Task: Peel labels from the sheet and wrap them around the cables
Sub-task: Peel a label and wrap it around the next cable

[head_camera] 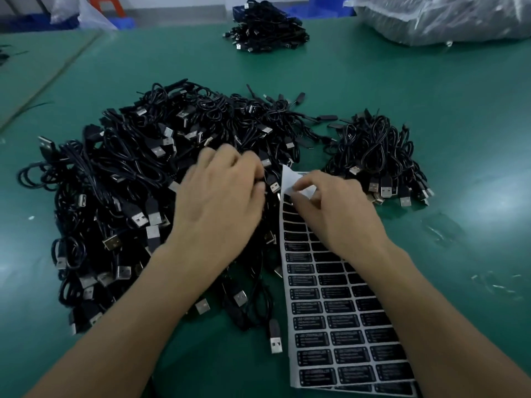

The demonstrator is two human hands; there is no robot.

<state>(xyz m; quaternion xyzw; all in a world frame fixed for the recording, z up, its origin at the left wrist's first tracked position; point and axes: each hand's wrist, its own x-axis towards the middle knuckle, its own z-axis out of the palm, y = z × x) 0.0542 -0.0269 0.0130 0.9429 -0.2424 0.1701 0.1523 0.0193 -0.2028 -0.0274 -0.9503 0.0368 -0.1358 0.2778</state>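
Note:
A white sheet of black labels (339,317) lies on the green table, its far end curled up. My right hand (330,208) rests on the sheet's upper part, its fingertips pinching at a label near the curled edge. A big heap of black USB cables (123,179) fills the left and middle. My left hand (221,196) lies on that heap right beside the sheet, fingers curled around a cable whose USB plug (274,185) pokes out toward the sheet.
A smaller pile of bundled cables (376,156) sits right of the sheet. Another cable pile (264,27) lies at the table's far edge, and a plastic bag (442,15) fills the far right corner. Shiny scraps (442,228) lie at right.

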